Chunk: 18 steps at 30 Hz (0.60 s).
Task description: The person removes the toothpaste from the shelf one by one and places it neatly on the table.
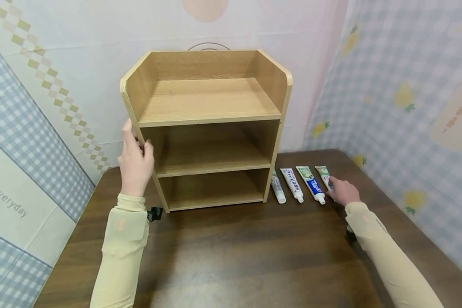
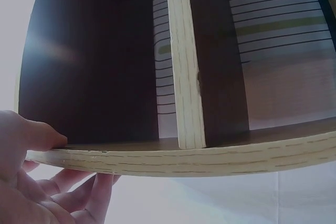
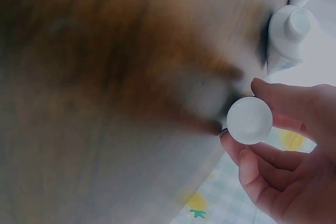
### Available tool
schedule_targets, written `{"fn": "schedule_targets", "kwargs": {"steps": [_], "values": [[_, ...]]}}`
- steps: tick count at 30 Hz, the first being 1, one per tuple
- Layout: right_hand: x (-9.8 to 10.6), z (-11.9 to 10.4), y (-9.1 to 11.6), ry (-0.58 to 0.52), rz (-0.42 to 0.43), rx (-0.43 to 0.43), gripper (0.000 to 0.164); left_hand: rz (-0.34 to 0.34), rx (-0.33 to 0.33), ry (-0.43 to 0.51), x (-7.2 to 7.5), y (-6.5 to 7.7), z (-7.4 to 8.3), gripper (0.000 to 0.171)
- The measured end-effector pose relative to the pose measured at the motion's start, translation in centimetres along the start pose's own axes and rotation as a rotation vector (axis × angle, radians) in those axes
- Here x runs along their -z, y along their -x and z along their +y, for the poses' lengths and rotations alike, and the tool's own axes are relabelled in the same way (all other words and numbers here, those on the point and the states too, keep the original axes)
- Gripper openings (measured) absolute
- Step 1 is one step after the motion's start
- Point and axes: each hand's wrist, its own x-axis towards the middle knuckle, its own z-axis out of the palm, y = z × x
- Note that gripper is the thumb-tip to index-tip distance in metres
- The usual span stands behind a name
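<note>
A light wooden shelf unit [image 1: 211,117] with two open compartments below its top stands at the back of the table. My left hand [image 1: 134,160] grips the edge of its left side panel. In the left wrist view the thumb [image 2: 44,135] lies on the inner face and the fingers curl under the outer one. At the far right of a row of tubes, my right hand [image 1: 343,191] holds a green and white toothpaste tube [image 1: 322,173] between thumb and fingers. Its round white cap [image 3: 250,120] faces the right wrist camera, hiding most of the tube.
Left of the held tube lie a blue and green toothpaste tube [image 1: 311,183], a white one [image 1: 292,184] and another [image 1: 277,188] partly behind the shelf's right side. Patterned cloth [image 1: 400,85] hangs behind and beside the brown table [image 1: 231,256].
</note>
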Motion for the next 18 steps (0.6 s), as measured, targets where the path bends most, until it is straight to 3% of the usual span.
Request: {"fn": "schedule_targets", "kwargs": {"steps": [13,18], "values": [[-0.36,0.58,0.15,-0.013,0.035,0.034,0.032,-0.002,-0.009,-0.003,-0.14,-0.04,0.01,0.060],[-0.05,0.31,0.03,0.000,0.014,0.014,0.035,-0.075,-0.012,-0.018,0.37,0.34,-0.15,0.061]]}}
